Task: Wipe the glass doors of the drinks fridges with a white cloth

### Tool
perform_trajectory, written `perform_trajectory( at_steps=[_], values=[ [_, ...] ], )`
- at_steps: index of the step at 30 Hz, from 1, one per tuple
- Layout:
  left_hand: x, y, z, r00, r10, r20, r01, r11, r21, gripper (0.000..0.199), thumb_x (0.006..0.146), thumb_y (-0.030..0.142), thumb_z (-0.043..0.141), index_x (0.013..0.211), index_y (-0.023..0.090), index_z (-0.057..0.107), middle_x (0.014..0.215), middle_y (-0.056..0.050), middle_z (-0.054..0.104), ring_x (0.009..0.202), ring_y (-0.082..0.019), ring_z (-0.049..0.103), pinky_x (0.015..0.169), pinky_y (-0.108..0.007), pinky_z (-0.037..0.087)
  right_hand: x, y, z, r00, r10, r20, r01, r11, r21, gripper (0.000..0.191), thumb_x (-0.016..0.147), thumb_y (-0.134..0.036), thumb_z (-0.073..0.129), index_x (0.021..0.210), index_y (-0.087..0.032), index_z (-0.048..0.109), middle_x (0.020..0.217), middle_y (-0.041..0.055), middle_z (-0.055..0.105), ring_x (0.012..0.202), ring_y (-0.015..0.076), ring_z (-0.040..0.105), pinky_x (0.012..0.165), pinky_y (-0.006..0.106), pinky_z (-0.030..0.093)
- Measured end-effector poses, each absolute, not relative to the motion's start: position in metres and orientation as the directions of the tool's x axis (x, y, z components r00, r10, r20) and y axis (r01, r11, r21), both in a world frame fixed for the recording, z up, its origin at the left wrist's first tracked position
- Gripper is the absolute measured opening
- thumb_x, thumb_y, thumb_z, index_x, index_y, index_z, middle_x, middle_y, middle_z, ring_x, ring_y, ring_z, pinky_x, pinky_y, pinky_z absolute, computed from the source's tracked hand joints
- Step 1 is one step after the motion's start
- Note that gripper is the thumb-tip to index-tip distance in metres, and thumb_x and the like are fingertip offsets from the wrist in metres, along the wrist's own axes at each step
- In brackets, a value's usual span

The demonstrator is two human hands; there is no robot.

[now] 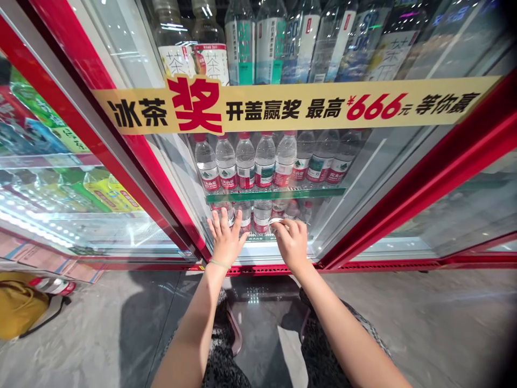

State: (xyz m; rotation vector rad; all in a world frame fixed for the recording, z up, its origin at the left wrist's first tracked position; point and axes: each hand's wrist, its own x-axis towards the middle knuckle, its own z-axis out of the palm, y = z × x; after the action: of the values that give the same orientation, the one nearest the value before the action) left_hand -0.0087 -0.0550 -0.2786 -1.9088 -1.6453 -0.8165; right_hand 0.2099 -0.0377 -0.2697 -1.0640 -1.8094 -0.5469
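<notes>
My left hand (226, 240) lies with its fingers spread against the lower part of the glass door (181, 156) of a red-framed drinks fridge. Beside it on the right, my right hand (291, 241) is closed on a crumpled white wipe (276, 222), held at the glass; whether it is paper or cloth I cannot tell. Behind the pane, red-labelled water bottles (245, 161) stand in a row on a green-edged shelf (274, 195). More bottles (262, 215) below them are partly hidden by my hands.
A yellow banner (302, 110) with red and black characters crosses the glass above my hands. Red door frames (407, 183) flank the pane. On the grey floor at left lie a mustard-yellow bag (18, 307) and a bottle (54, 285), near pink boxes (44, 253).
</notes>
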Motion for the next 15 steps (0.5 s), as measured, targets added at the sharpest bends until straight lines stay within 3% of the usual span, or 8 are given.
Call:
perform_trajectory(
  at_steps=[4, 6, 9, 15],
  values=[
    [-0.008, -0.055, -0.279, 0.107, 0.687, 0.719, 0.989, -0.146, -0.007, 0.093, 0.082, 0.044, 0.08, 0.16, 0.023, 0.034, 0.17, -0.024, 0.008, 0.155, -0.048, -0.006, 0.119, -0.076, 0.015, 0.197, -0.038, -0.271, -0.165, 0.432, 0.887, 0.823, 0.555, -0.117, 0.029, 0.089, -0.008, 0.062, 0.109, -0.027, 0.072, 0.106, 0.0069, 0.063, 0.1, 0.0212, 0.049, 0.09, 0.035, 0.048],
    [-0.009, -0.055, -0.279, 0.109, 0.688, 0.717, 0.989, -0.149, -0.006, 0.094, 0.081, 0.044, 0.08, 0.16, 0.024, 0.033, 0.17, -0.024, 0.008, 0.155, -0.048, -0.005, 0.119, -0.076, 0.015, 0.193, -0.036, -0.268, -0.094, 0.427, 0.899, 0.832, 0.529, -0.165, 0.027, 0.088, -0.008, 0.063, 0.103, -0.028, 0.074, 0.106, 0.0073, 0.06, 0.102, 0.0225, 0.047, 0.089, 0.036, 0.048],
    [-0.01, -0.055, -0.28, 0.094, 0.704, 0.704, 0.988, -0.152, 0.02, 0.093, 0.081, 0.043, 0.081, 0.16, 0.025, 0.034, 0.17, -0.023, 0.008, 0.155, -0.049, -0.001, 0.119, -0.076, 0.014, 0.189, -0.034, -0.269, -0.125, 0.451, 0.884, 0.827, 0.539, -0.158, 0.025, 0.086, -0.006, 0.064, 0.093, -0.028, 0.075, 0.109, 0.0081, 0.058, 0.105, 0.0243, 0.046, 0.091, 0.038, 0.048],
    [-0.009, -0.055, -0.279, 0.075, 0.726, 0.683, 0.989, -0.144, 0.044, 0.089, 0.083, 0.043, 0.079, 0.159, 0.024, 0.036, 0.17, -0.023, 0.007, 0.155, -0.05, 0.001, 0.119, -0.077, 0.013, 0.179, -0.042, -0.293, -0.254, 0.485, 0.837, 0.809, 0.581, -0.091, 0.036, 0.089, -0.01, 0.059, 0.121, -0.025, 0.067, 0.117, 0.0118, 0.057, 0.115, 0.026, 0.045, 0.099, 0.044, 0.051]
  ],
)
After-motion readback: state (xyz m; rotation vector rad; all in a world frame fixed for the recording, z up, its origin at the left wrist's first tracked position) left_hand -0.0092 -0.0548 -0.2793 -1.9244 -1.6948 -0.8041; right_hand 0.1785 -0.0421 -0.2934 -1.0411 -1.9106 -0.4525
